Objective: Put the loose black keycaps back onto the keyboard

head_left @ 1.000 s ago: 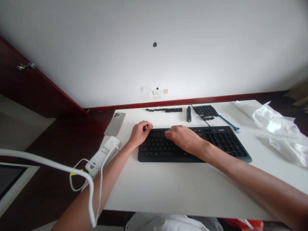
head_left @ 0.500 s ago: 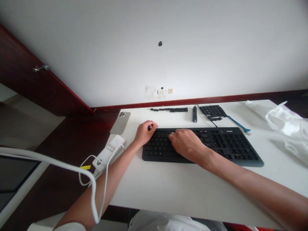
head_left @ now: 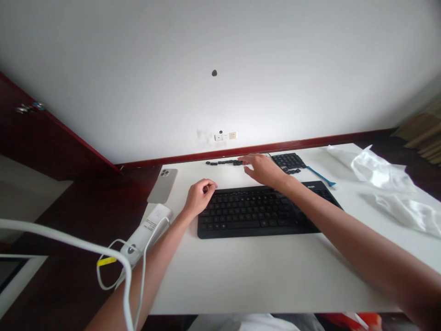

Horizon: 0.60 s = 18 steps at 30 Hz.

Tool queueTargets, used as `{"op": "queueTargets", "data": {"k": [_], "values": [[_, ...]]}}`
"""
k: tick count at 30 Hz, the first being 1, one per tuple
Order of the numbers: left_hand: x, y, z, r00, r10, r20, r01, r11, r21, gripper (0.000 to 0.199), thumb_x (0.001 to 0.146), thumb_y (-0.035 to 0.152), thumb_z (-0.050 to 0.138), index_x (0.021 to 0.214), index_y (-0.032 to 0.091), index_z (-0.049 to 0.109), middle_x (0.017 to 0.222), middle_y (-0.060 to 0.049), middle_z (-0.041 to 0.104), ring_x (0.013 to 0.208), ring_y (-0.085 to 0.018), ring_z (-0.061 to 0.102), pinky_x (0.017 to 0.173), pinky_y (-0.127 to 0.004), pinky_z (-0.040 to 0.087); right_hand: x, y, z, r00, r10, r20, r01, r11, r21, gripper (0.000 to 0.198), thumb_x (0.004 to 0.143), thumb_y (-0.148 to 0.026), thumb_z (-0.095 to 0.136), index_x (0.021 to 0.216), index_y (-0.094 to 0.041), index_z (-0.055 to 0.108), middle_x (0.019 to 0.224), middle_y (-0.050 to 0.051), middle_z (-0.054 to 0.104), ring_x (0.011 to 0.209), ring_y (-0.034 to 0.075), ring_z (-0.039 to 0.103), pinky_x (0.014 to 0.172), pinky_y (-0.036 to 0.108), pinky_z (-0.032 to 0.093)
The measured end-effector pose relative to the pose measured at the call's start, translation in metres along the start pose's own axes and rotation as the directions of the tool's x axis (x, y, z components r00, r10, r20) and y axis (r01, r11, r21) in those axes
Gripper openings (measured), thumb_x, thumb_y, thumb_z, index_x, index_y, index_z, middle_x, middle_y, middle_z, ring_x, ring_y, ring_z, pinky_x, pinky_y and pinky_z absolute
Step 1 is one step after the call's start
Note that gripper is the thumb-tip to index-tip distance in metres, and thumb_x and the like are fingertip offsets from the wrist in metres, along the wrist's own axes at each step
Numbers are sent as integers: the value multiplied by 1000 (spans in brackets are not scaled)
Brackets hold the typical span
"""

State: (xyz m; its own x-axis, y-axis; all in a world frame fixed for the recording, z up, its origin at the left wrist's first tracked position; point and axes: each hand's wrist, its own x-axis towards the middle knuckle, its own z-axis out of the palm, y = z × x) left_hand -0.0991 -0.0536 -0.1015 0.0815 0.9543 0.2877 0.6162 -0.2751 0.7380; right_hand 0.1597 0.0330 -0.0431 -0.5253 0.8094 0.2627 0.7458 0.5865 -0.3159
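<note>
A black keyboard (head_left: 248, 224) lies flat on the white table, its right part hidden under my right forearm. At its upper left corner, my left hand (head_left: 200, 196) is closed, with curled fingers and thumb against the keyboard's edge. My right hand (head_left: 264, 170) reaches beyond the keyboard with its fingers stretched out. Its fingertips are over the right end of a row of loose black keycaps (head_left: 225, 162) and hide part of it. To the right lies a block of black keycaps (head_left: 289, 161), with a few loose ones in front.
A blue stick-like tool (head_left: 320, 175) lies right of the keycap block. Crumpled white plastic (head_left: 382, 170) covers the table's right side. At left are a phone (head_left: 163, 187) and a white power strip (head_left: 146, 230); a white cable (head_left: 69, 238) loops over my left forearm.
My right hand has left the keyboard's keys and moved forward to the keycap row, its fingers opening out. My left hand remains at the corner. The camera view has shifted slightly.
</note>
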Motion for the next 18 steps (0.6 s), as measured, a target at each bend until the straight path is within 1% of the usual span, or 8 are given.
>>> {"op": "queueTargets", "data": {"k": [2, 5, 7, 10, 12, 18], "values": [[0, 1, -1, 1000, -4, 2, 4, 1000, -18, 19, 96, 28, 57, 87, 23, 73, 94, -2, 77, 84, -18, 68, 81, -29, 52, 16, 10, 2, 1000, 1, 0, -1, 999, -38, 45, 90, -7, 52, 128, -12, 73, 116, 14, 77, 109, 29, 69, 95, 39, 53], [-1, 1, -2, 1000, 0, -5, 0, 1000, -24, 19, 96, 28, 57, 87, 23, 73, 94, -2, 77, 85, -18, 68, 82, -29, 52, 29, 16, 13, 997, -79, -9, 78, 994, -76, 46, 89, -2, 49, 126, -12, 73, 122, 15, 74, 114, 28, 65, 103, 39, 50], [-1, 1, -2, 1000, 4, -7, -5, 1000, -20, 18, 96, 28, 57, 87, 23, 72, 95, -2, 77, 85, -18, 68, 83, -30, 52, 29, 16, 23, 993, -108, -42, 104, 990, -99, 47, 90, -1, 47, 128, -12, 72, 126, 15, 71, 114, 27, 62, 104, 40, 49], [-1, 1, -2, 1000, 12, -5, -12, 1000, -8, 18, 96, 27, 57, 87, 23, 72, 95, -2, 77, 84, -18, 68, 81, -29, 51, 25, 16, 35, 993, -107, -47, 99, 986, -134, 46, 93, -3, 45, 129, -11, 72, 124, 16, 70, 108, 28, 59, 97, 40, 50], [-1, 1, -2, 1000, 16, -5, -16, 1000, -1, 18, 96, 27, 57, 86, 23, 72, 94, -1, 76, 83, -18, 67, 80, -29, 51, 23, 17, 38, 994, -110, -22, 106, 984, -144, 44, 93, -4, 45, 127, -12, 73, 123, 15, 70, 106, 28, 58, 95, 39, 50], [-1, 0, -1, 1000, 18, -2, -18, 1000, -9, 18, 96, 26, 57, 86, 23, 72, 93, -2, 76, 82, -18, 67, 79, -29, 51, 21, 19, 42, 996, -90, 10, 91, 985, -147, 41, 95, -7, 46, 124, -13, 75, 119, 13, 71, 106, 27, 57, 97, 38, 48]]}}
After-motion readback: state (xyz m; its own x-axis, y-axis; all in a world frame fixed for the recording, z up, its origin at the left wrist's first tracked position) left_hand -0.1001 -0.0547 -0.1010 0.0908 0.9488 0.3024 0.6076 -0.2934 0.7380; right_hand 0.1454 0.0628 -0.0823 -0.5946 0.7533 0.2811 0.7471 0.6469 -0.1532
